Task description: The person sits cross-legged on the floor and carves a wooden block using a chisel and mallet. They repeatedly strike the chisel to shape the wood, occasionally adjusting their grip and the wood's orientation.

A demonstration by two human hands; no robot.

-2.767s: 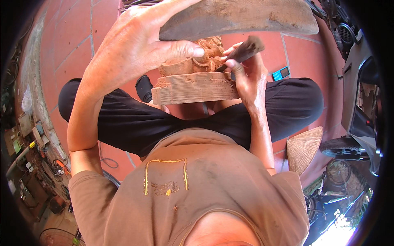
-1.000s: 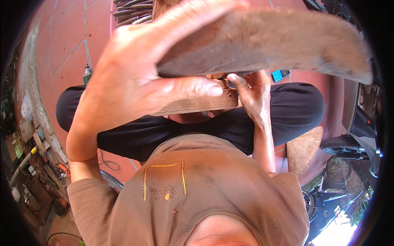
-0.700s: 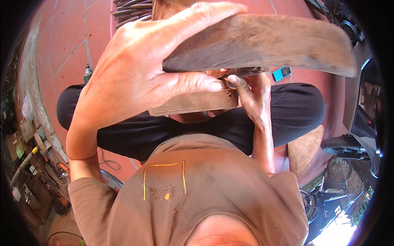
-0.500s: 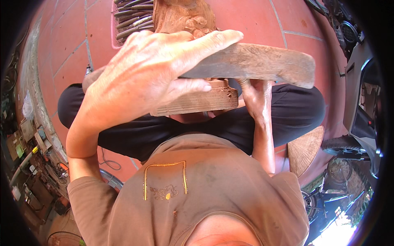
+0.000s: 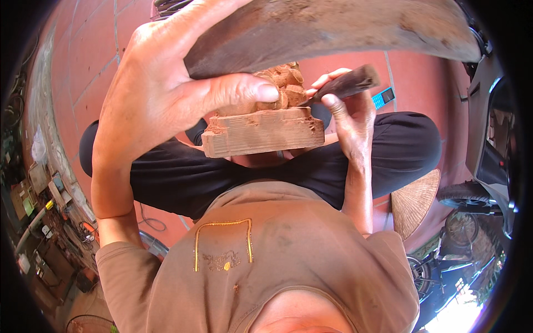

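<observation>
I sit cross-legged on a red tiled floor with a reddish wood carving (image 5: 264,130) resting on my lap, its ribbed base toward me. My left hand (image 5: 161,94) grips a long, flat, worn wooden mallet (image 5: 333,28) and holds it raised close above the carving. My right hand (image 5: 350,114) holds a dark chisel (image 5: 347,86), its tip set against the carved upper part of the block. The mallet hides the far top of the carving.
A blue phone (image 5: 383,98) lies on the tiles beyond my right knee. A woven conical hat (image 5: 416,202) lies at my right side, with a wheeled vehicle (image 5: 488,161) beyond it. Tools and clutter (image 5: 44,194) line the left wall. Metal rods (image 5: 166,4) lie ahead.
The mallet dropped low over the chisel half a second ago and has swung back up toward the camera. My right hand keeps the chisel on the carving.
</observation>
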